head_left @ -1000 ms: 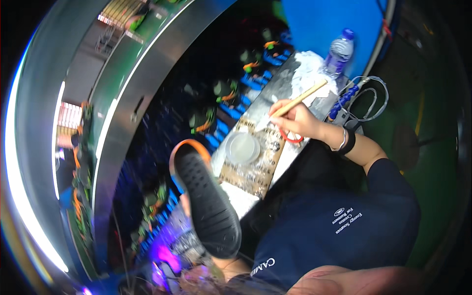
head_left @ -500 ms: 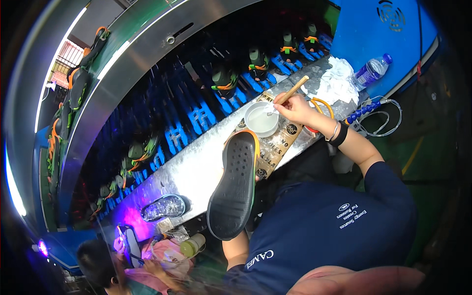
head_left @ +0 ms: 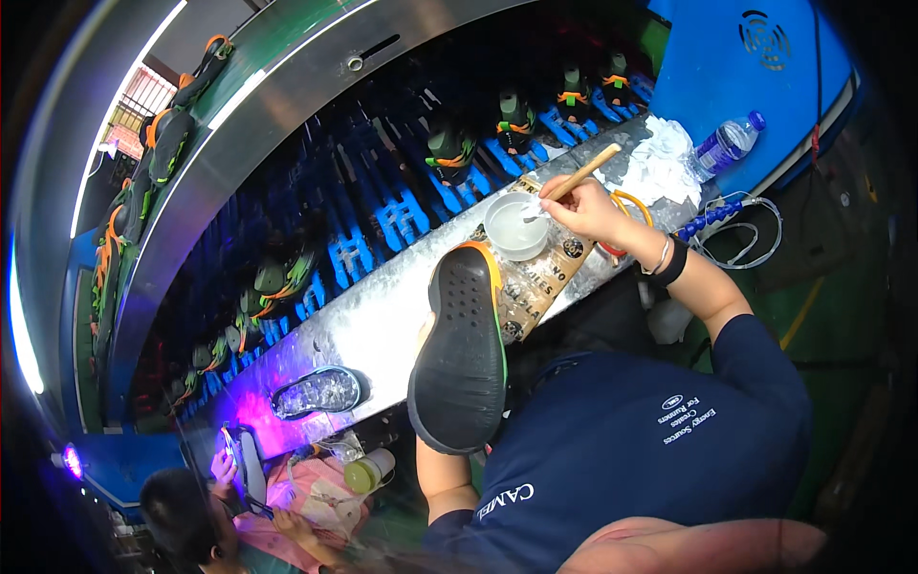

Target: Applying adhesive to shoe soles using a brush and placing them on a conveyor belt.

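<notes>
A black shoe sole (head_left: 459,354) with small holes and an orange-and-green rim is held up in front of me, toe end down. My left hand (head_left: 437,459) grips it from behind, so the fingers are mostly hidden. Beyond it, my right hand (head_left: 583,209) pinches a brush (head_left: 595,168) by its wooden handle. The brush's pale bristle end dips inside a white bowl (head_left: 517,253) of whitish liquid. Printed brown cardboard (head_left: 541,298) lies under the bowl on the metal ledge.
Behind the ledge, a conveyor (head_left: 402,222) carries shoe parts (head_left: 514,120). Crumpled white cloth (head_left: 660,163), a bottle (head_left: 732,143) and a blue coiled hose (head_left: 712,220) lie right. Another sole (head_left: 317,392) rests left, near a co-worker (head_left: 182,517) handling a shoe part.
The brush's lower end stays at the bowl, my right hand barely shifting. The sole has turned slightly more upright. The whole view has shifted a little.
</notes>
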The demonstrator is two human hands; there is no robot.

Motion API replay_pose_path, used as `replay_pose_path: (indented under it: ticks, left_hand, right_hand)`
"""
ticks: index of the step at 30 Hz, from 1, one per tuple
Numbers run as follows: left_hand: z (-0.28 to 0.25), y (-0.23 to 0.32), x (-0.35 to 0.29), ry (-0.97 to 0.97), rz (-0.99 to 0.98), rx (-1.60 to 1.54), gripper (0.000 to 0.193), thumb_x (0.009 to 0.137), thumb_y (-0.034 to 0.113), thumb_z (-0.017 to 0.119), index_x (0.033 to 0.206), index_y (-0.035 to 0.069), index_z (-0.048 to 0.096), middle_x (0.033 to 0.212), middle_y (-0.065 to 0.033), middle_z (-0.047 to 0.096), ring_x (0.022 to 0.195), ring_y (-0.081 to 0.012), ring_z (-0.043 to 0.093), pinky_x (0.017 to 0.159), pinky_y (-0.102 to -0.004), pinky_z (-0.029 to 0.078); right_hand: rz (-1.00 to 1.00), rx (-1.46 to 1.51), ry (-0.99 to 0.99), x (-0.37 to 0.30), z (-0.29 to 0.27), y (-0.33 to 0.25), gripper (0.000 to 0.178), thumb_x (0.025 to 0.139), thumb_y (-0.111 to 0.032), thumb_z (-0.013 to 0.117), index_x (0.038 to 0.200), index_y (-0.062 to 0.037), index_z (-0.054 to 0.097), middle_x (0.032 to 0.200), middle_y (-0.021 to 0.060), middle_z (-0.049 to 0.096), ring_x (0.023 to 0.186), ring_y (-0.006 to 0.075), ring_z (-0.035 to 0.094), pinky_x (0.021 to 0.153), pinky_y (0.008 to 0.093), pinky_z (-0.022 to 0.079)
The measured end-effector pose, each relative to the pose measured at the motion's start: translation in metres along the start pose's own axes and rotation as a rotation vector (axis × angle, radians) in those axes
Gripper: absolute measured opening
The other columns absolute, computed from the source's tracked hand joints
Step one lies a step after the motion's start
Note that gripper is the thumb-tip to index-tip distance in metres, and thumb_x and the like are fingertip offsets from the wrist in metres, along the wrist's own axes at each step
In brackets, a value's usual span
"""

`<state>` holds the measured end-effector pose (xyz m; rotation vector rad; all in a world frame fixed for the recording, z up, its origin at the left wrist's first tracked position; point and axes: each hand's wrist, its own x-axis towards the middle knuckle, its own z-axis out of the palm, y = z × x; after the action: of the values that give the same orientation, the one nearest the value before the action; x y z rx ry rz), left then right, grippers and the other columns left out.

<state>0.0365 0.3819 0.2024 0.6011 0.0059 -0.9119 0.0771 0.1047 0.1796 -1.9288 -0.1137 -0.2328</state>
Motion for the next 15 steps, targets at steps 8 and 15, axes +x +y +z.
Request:
replay_pose_path:
  ticks: [8,15]
  left_hand:
    - [0.020,-0.003,-0.003,0.065,-0.043,0.007,0.033,0.086,0.024,0.041,0.104,-0.004,0.047,0.091,-0.0136,0.056,0.071,-0.0158,0.058,0.061,-0.0234,0.049]
    - [0.033,-0.005,-0.004,0.086,-0.058,0.013,0.034,0.086,0.025,0.042,0.104,-0.003,0.047,0.091,-0.0125,0.056,0.073,-0.0152,0.057,0.063,-0.0235,0.049]
  right_hand:
    - [-0.201,0.187,-0.112,-0.026,0.001,-0.049,0.008,0.075,-0.005,0.056,0.082,-0.0026,0.056,0.073,-0.0001,0.051,0.056,0.0034,0.044,0.049,0.0165,0.035]
    - [-0.214,0.119,-0.152,-0.027,0.005,-0.054,0.010,0.074,-0.004,0.057,0.083,-0.0031,0.056,0.073,0.0005,0.052,0.053,0.0033,0.043,0.046,0.0176,0.033]
